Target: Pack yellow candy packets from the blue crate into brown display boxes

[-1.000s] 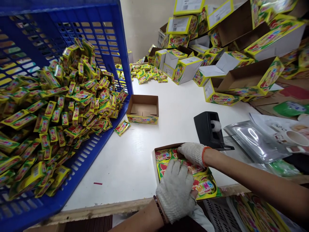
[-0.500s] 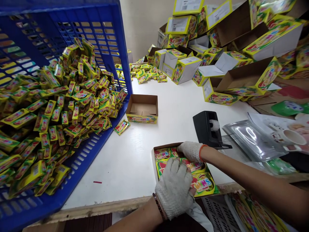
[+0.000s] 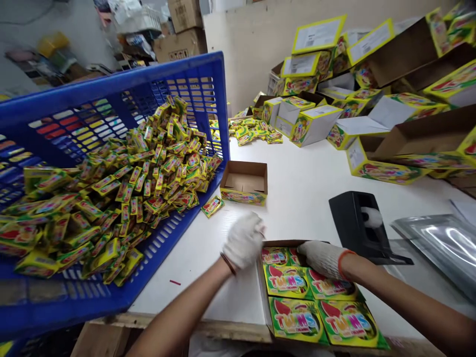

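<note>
A low open carton (image 3: 263,292) at the table's front edge holds flat printed boxes (image 3: 295,317) with watermelon pictures, laid in rows. Over the far end of this carton, my right hand (image 3: 323,258), in a white knit glove with an orange cuff, reaches in with fingers curled down. The fingertips are hidden among the smaller boxes (image 3: 275,256) in the back row, so what they grip cannot be made out. My left hand (image 3: 243,240), gloved and smeared by motion, is above the white table just left of the carton. Its fingers are too blurred to read.
A tipped blue crate (image 3: 223,114) full of small printed boxes (image 3: 148,183) stands at left. Near its edge are an open carton (image 3: 243,193) and a single box (image 3: 212,206). A black tape dispenser (image 3: 347,223) stands right. Cartons (image 3: 316,124) pile up behind.
My left hand has lifted off the boxes in the carton and moved left, away from it. My right hand stays at the carton's far end. The view has shifted, showing more of the background.
</note>
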Tool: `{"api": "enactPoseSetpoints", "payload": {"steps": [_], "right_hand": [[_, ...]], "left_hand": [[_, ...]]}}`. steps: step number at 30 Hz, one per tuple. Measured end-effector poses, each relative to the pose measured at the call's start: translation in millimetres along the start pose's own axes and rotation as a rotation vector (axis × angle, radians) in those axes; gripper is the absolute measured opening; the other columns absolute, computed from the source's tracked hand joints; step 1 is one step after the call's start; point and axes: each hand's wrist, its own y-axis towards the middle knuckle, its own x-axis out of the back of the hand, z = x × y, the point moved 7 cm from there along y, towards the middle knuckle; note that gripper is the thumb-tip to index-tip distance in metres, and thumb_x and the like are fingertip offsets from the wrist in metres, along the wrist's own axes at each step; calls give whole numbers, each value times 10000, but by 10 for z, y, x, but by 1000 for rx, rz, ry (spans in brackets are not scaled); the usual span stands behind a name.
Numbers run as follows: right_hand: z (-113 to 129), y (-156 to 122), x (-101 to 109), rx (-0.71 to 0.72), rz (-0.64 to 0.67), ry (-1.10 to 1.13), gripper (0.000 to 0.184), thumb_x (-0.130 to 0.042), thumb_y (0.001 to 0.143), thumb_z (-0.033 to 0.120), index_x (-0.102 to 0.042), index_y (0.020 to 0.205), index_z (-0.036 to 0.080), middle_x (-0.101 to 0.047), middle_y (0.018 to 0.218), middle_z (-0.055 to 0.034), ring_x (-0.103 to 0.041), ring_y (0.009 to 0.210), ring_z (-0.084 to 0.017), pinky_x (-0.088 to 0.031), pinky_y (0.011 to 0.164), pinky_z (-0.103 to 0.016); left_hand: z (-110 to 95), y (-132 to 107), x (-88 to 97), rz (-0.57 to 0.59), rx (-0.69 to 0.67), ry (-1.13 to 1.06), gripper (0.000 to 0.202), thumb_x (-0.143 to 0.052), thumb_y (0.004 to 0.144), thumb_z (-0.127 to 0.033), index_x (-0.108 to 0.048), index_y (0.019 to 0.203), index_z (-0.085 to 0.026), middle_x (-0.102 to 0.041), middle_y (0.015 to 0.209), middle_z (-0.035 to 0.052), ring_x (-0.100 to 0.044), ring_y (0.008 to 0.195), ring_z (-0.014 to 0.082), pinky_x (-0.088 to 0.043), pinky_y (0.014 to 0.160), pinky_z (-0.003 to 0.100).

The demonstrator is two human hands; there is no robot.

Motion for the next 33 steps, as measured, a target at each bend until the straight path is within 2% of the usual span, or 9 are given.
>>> {"api": "enactPoseSetpoints", "payload": {"steps": [5,8,12,15,18,22,26,30,33], "right_hand": [[-135,-226,193,-26,-43,106,396,-432,803,31,-712,1043,175,-765,987,-99,-712,870,-207,-470,705,-253],[-226,-336,341,-24,-88,152,314,-446,827,71,-702,982,167,-758,919,-90,-699,840,-210,-463,698,-251],[-344,-422,588,-18,-303,217,314,-473,868,146,-707,1074,182,-762,1009,-79,-692,919,-217,-491,806,-266],[-319,-495,754,26,-455,336,330,-479,878,189,-706,1118,192,-748,1112,-67,-676,1010,-215,-501,892,-271],[-173,-600,922,72,-559,460,367,-516,872,245,-665,1201,182,-724,1158,-75,-673,968,-205,-514,894,-289],[4,-725,1047,143,-514,503,384,-571,833,284,-619,1201,187,-717,1020,-51,-636,776,-172,-511,751,-290],[-269,-824,984,90,-461,467,242,-518,842,292,-606,1043,189,-654,819,-18,-585,722,-169,-455,635,-263],[-669,-786,705,-84,-334,411,208,-547,789,225,-586,991,191,-648,791,-19,-577,707,-168,-410,591,-247],[-705,-645,503,-158,-219,353,130,-536,766,168,-588,883,191,-651,762,-11,-588,697,-158,-382,562,-231]], "left_hand": [[1134,489,190,-35,329,171,259,-564,861,-182,-601,1112,-131,-603,1174,181,-584,1097,295,-461,919,395],[1356,451,89,-6,383,215,350,-605,834,-228,-580,1172,-141,-589,1200,189,-564,1141,332,-446,908,404],[1362,268,-29,29,397,179,407,-588,852,-312,-560,1227,-159,-631,1125,168,-625,1027,324,-482,823,387],[1151,127,25,-5,327,128,440,-580,859,-280,-525,1277,-155,-643,1155,136,-623,1065,273,-490,887,345],[567,-21,207,-162,44,67,523,-603,828,-220,-489,1336,-172,-623,1228,134,-576,1168,281,-457,1014,388],[-412,-284,343,-371,-447,14,555,-536,838,-130,-462,1382,-216,-621,1211,138,-582,1158,293,-457,1020,484],[-821,-506,361,-584,-521,-181,540,-550,858,-164,-427,1383,-136,-586,1248,174,-556,1177,287,-504,977,458],[-1075,-662,22,-224,-501,-248,214,-592,899,-295,-610,1079,-180,-627,1130,104,-586,1039,253,-533,914,420],[-1247,-832,-265,66,-536,-162,246,-650,871,-395,-635,987,-178,-628,1052,76,-569,1005,264,-522,931,445]]}}
